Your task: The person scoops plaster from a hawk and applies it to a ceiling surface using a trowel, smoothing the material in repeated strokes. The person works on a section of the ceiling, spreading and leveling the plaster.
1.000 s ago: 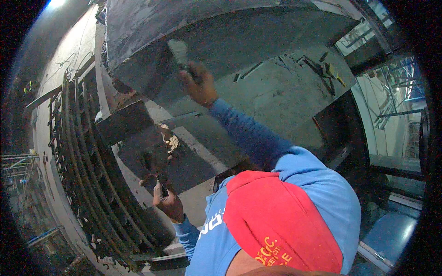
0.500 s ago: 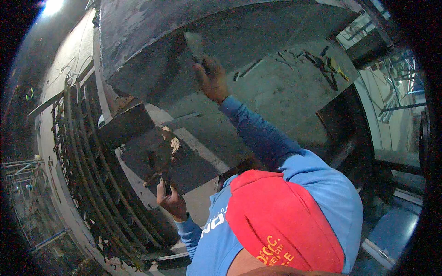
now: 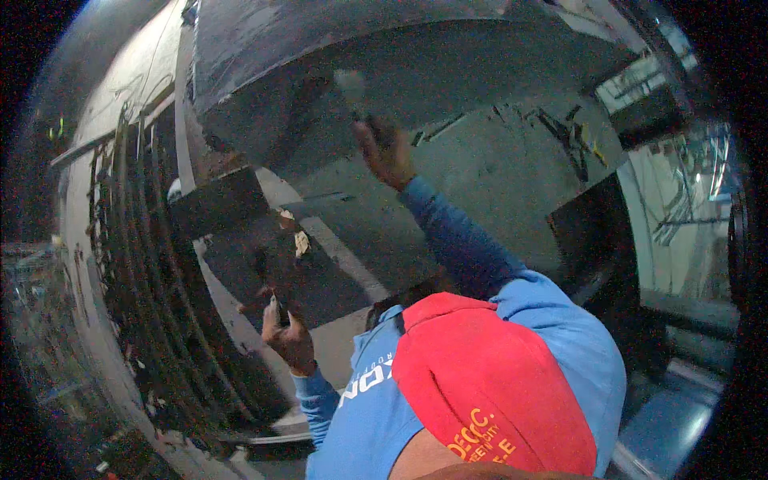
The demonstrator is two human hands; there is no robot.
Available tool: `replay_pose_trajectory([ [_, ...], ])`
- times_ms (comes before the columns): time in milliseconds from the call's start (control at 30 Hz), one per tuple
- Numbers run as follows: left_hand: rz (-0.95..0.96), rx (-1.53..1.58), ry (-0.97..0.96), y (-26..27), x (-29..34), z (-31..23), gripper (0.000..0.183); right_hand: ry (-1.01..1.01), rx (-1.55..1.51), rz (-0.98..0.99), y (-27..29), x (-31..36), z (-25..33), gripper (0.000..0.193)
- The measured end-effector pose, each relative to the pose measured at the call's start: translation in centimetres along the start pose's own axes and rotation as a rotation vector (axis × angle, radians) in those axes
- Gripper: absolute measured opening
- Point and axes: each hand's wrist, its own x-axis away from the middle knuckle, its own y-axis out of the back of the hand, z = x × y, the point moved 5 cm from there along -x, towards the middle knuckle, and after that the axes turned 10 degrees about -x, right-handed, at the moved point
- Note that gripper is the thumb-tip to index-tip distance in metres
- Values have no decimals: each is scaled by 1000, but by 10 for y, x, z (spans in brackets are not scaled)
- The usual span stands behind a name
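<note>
In the head view, the right hand (image 3: 388,154) is gripping a flat-bladed scraper (image 3: 350,86) — its fingers are clamping round the handle, and the pale blade is pointing up over a dark grey surface (image 3: 448,60); contact is hard to tell. The left hand (image 3: 290,342) is curling its fingers round a dark, narrow object (image 3: 282,314), too dim to identify, near a black board (image 3: 330,288). Cream scraps (image 3: 301,243) are lying there. Hand tools (image 3: 571,142) are resting farther right.
</note>
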Motion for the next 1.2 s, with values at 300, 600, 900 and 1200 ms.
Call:
replay_pose_trajectory([
  [300, -277, 2, -310, -19, 21, 27, 50, -82, -375, -128, 32, -32, 47, 36],
  [600, -54, 72, 38, -9, 22, 35, 26, 204, -11, -45, -66, -31, -7, 48],
  [900, -223, 72, -3, -11, 36, 52, 25, -229, -601, -83, -34, -11, 18, 40],
  [1200, -439, 136, -123, -21, 43, 55, 25, -255, -583, 108, -118, -16, 11, 27],
])
